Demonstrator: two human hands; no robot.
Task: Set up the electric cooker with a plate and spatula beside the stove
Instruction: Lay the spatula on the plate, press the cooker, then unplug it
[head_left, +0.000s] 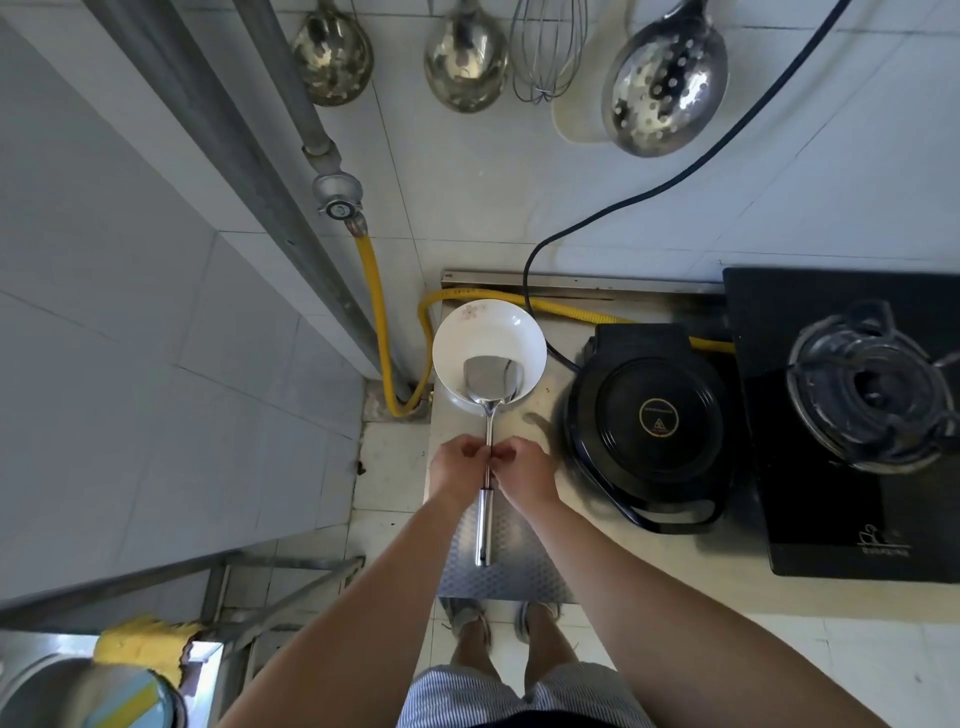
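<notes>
Steel is the working material: the spatula (487, 415) is all polished metal, blade and handle alike. Its long axis runs straight away from the person, blade at the far end, handle butt at the near end. All positions below refer to the white plate (457, 343).

- Spatula blade: lies inside the plate, on its near half, with the neck crossing the plate's near rim.
- Spatula handle: extends from the plate toward the person, over the metal countertop (519, 566). Whether the butt rests on the surface or hangs just above it cannot be told.
- Left hand (460, 467): just nearer than the plate, on the left side of the shaft, fingertips pinching the thin stem.
- Right hand (524, 470): opposite, on the right side of the shaft, fingertips pinching at the same point. Both hands are equally near; neither has the advantage.
- Electric cooker (644, 415): right of the plate, near but apart from it, lid shut, black cord (675, 179) leading up the wall.
- Gas stove (852, 405): beyond the cooker, farther right.

Judgement: the layout looks nearly complete. The remaining move is probably a release, and it depends on the shaft staying aligned so the blade settles within the plate rather than levering the rim.
</notes>
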